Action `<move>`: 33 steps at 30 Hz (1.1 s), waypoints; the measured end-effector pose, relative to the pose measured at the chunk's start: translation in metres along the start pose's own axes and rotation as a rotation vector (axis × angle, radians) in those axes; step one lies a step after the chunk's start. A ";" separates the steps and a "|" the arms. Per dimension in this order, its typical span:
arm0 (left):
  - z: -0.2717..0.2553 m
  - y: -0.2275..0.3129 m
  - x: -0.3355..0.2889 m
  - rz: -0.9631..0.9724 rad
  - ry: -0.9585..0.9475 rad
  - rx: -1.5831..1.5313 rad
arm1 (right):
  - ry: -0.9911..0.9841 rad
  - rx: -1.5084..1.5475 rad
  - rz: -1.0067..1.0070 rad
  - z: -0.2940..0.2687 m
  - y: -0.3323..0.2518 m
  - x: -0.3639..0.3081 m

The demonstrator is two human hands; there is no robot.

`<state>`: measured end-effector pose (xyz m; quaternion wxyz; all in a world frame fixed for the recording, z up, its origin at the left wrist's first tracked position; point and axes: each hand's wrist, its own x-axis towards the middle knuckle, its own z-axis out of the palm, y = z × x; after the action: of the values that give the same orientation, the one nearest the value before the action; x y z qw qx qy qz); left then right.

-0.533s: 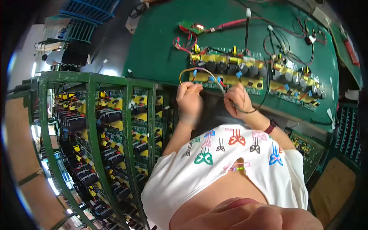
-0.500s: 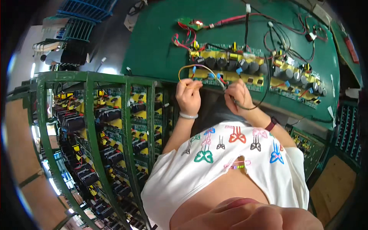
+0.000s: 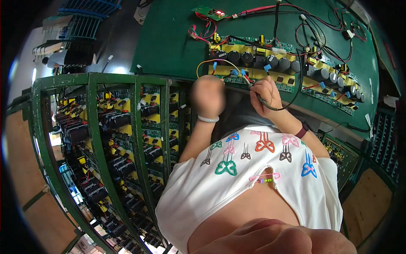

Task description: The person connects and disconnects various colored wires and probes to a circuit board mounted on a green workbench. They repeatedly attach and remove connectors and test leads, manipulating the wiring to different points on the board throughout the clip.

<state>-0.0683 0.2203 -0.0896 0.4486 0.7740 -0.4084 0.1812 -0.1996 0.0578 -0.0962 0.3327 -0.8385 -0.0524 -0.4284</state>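
My right hand [image 3: 266, 96] is closed on a black cable [image 3: 290, 104] with a ribbed sleeve, near the bench's front edge. Thin yellow and white wires [image 3: 212, 60] arch from beside its fingertips over toward my left hand. Blurred in the picture, my left hand [image 3: 208, 98] is at the near edge of the circuit board; its fingers cannot be made out. Just beyond both hands lies that long circuit board [image 3: 277, 78], with yellow parts, black round capacitors and blue wire connectors. A similar second board [image 3: 313, 73] adjoins it on the right.
The boards lie on a green bench [image 3: 173, 46]. A small green module with lit red digits [image 3: 213, 13] and tangled cables [image 3: 323, 29] are behind them. At left stands a green metal rack [image 3: 94, 127] full of boards. Another person [image 3: 72, 58] is at the far left.
My right hand has shifted slightly, still closed on the cable. The boards and bench appear a little lower and to the right. My left hand is now blurred.
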 end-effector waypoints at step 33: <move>-0.002 0.005 0.008 -0.018 -0.048 0.004 | -0.307 0.288 0.167 -0.052 -0.013 0.070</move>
<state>-0.0668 0.2166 -0.0807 0.4386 0.7828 -0.4116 0.1595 -0.1958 0.0228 -0.0160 0.4715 -0.8390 -0.0934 -0.2549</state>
